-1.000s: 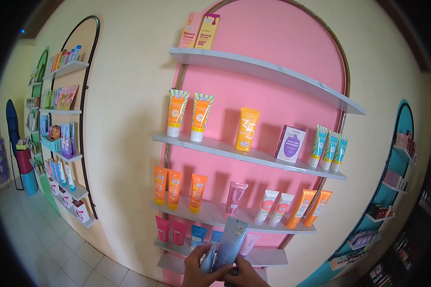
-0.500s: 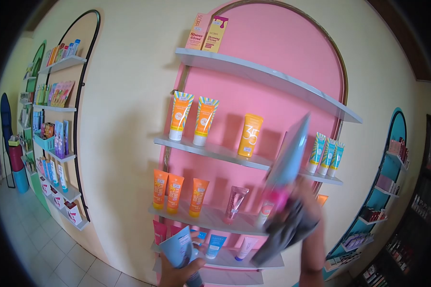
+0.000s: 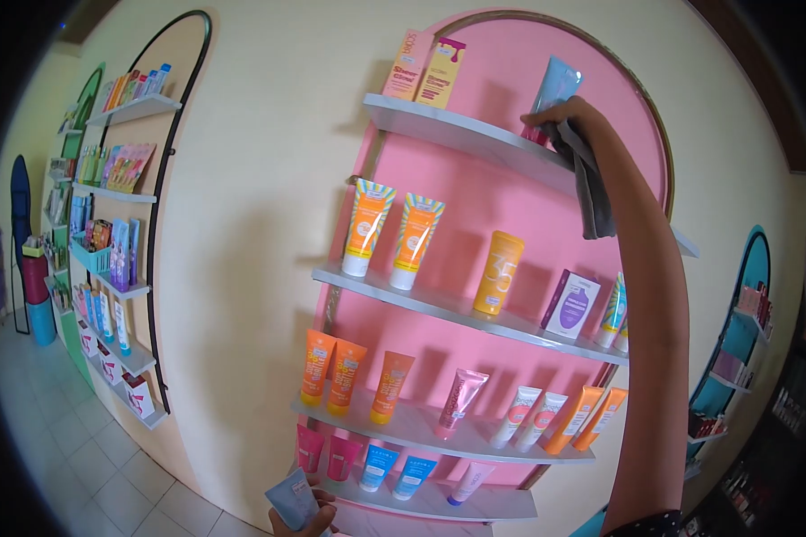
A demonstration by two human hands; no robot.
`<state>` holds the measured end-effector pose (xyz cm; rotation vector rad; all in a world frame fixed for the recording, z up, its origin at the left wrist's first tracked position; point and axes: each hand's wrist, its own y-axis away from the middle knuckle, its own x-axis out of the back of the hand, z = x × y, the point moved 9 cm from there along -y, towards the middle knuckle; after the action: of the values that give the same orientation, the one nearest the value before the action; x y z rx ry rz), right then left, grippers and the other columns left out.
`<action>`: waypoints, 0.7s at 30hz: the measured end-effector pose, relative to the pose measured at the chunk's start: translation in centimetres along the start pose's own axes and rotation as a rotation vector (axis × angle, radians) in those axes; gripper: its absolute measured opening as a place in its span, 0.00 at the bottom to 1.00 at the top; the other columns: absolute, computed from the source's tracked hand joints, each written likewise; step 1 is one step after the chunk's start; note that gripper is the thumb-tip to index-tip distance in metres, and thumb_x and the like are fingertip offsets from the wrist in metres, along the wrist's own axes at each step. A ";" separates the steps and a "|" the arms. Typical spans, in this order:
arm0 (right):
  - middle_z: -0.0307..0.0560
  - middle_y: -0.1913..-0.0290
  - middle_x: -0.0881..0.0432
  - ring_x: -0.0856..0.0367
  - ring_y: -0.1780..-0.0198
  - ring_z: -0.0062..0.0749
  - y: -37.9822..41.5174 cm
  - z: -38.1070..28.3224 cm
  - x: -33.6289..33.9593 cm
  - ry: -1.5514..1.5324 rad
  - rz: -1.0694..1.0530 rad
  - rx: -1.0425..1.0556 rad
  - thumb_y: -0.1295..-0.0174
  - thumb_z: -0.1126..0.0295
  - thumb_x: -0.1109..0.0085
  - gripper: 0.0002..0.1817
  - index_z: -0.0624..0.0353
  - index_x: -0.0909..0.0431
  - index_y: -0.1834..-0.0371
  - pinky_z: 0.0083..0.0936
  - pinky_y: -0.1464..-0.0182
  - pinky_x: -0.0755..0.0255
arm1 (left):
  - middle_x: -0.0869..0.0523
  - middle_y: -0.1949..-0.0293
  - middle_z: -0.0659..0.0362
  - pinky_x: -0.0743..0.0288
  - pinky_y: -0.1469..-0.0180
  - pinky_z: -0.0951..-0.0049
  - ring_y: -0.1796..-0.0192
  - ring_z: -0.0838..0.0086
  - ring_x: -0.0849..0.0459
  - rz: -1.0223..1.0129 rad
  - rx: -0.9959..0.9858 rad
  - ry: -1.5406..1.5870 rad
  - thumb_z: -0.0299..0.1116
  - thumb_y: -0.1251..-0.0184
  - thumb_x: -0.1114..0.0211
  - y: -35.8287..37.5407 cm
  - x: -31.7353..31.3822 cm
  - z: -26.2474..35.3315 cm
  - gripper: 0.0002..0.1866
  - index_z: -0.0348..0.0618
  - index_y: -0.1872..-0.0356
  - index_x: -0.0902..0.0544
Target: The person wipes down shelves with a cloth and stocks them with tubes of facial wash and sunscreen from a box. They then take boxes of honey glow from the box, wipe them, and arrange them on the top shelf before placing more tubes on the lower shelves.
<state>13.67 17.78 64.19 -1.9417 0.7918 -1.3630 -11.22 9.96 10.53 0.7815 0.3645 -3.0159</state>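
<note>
My right hand (image 3: 564,121) is raised at the top shelf (image 3: 475,132), closed around the lower part of a light blue tube (image 3: 557,82) with a pink cap. The tube stands nearly upright over the shelf; whether its cap touches the surface is hidden by my fingers. A dark grey cloth (image 3: 589,183) hangs from the same hand. Low at the bottom edge, my left hand (image 3: 318,517) grips a grey-blue tube (image 3: 293,499), tilted, in front of the lowest shelves. Two boxes, one pink (image 3: 407,67) and one yellow (image 3: 441,73), stand left on the top shelf.
Below, one shelf (image 3: 457,309) bears orange tubes (image 3: 369,228), a yellow tube (image 3: 499,273) and a purple-white box (image 3: 570,304). Further down are several orange, pink and white tubes, then blue tubes (image 3: 414,477). Other stocked shelves (image 3: 134,110) stand left and right.
My right hand has risen from the middle shelves to the top shelf with the blue tube and cloth. My left hand has dropped slightly and moved left, still holding its tube.
</note>
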 end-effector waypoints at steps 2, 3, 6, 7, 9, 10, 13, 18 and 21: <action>0.41 0.85 0.27 0.33 0.84 0.23 -1.1 0.0 -0.9 -0.008 -0.014 -0.005 0.73 0.56 0.28 0.20 0.59 0.25 0.86 0.21 0.80 0.39 | 0.24 0.66 0.59 0.29 0.72 0.79 0.68 0.77 0.25 0.006 0.003 0.020 0.31 0.52 0.36 0.0 0.8 -0.5 0.25 0.37 0.52 0.33; 0.41 0.84 0.27 0.32 0.84 0.24 -1.1 -0.2 -1.4 -0.001 -0.049 -0.007 0.74 0.56 0.28 0.20 0.59 0.24 0.86 0.21 0.79 0.38 | 0.25 0.66 0.59 0.29 0.72 0.79 0.68 0.77 0.25 0.003 0.009 0.034 0.32 0.52 0.36 0.0 1.0 -0.7 0.24 0.37 0.53 0.33; 0.41 0.84 0.26 0.31 0.84 0.25 -1.4 -1.2 -2.5 0.049 -0.084 -0.032 0.76 0.54 0.27 0.22 0.59 0.24 0.85 0.21 0.78 0.38 | 0.25 0.67 0.59 0.30 0.72 0.80 0.69 0.78 0.26 0.032 0.018 0.063 0.33 0.51 0.36 0.2 1.4 -0.9 0.24 0.37 0.53 0.33; 0.41 0.84 0.26 0.31 0.84 0.25 -1.4 -1.1 -2.9 0.055 -0.105 -0.073 0.76 0.53 0.27 0.22 0.58 0.24 0.85 0.21 0.78 0.38 | 0.25 0.67 0.59 0.30 0.72 0.80 0.69 0.78 0.26 0.038 0.015 0.066 0.33 0.51 0.36 0.2 1.5 -0.9 0.24 0.37 0.53 0.33; 0.41 0.84 0.26 0.31 0.83 0.25 -1.7 -1.2 -3.6 0.063 -0.129 -0.110 0.77 0.53 0.27 0.22 0.58 0.24 0.85 0.21 0.78 0.38 | 0.25 0.68 0.60 0.30 0.72 0.80 0.70 0.78 0.26 0.032 0.011 0.072 0.33 0.51 0.36 0.2 1.6 -1.0 0.24 0.37 0.53 0.32; 0.41 0.83 0.26 0.31 0.83 0.25 -1.9 -1.6 -3.9 0.043 -0.126 -0.084 0.76 0.53 0.27 0.22 0.58 0.24 0.85 0.21 0.78 0.38 | 0.25 0.68 0.60 0.30 0.72 0.80 0.70 0.78 0.26 0.039 0.012 0.076 0.33 0.51 0.36 0.1 1.6 -1.1 0.24 0.37 0.53 0.32; 0.41 0.82 0.25 0.31 0.83 0.23 -1.9 -2.4 -4.5 0.024 -0.129 -0.045 0.76 0.53 0.27 0.22 0.58 0.23 0.84 0.20 0.78 0.38 | 0.25 0.68 0.60 0.30 0.72 0.81 0.70 0.79 0.26 0.053 0.018 0.107 0.33 0.52 0.36 -0.1 1.7 -1.6 0.24 0.37 0.53 0.32; 0.41 0.81 0.25 0.30 0.82 0.22 -1.4 -2.9 -4.8 0.066 -0.152 -0.082 0.75 0.53 0.28 0.21 0.57 0.22 0.83 0.19 0.77 0.37 | 0.25 0.69 0.61 0.31 0.72 0.80 0.72 0.79 0.26 0.068 -0.030 0.128 0.33 0.52 0.36 -0.1 1.6 -1.1 0.23 0.37 0.54 0.31; 0.41 0.81 0.25 0.30 0.82 0.23 -1.4 -3.2 -4.6 0.059 -0.164 -0.051 0.75 0.53 0.28 0.21 0.57 0.22 0.82 0.19 0.77 0.37 | 0.25 0.69 0.61 0.31 0.72 0.80 0.72 0.79 0.26 0.074 -0.007 0.141 0.33 0.52 0.36 0.1 1.5 -1.1 0.23 0.37 0.54 0.31</action>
<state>9.51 21.75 63.47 -2.0524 0.7138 -1.5158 -12.02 10.21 8.87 0.9871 0.3391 -2.8977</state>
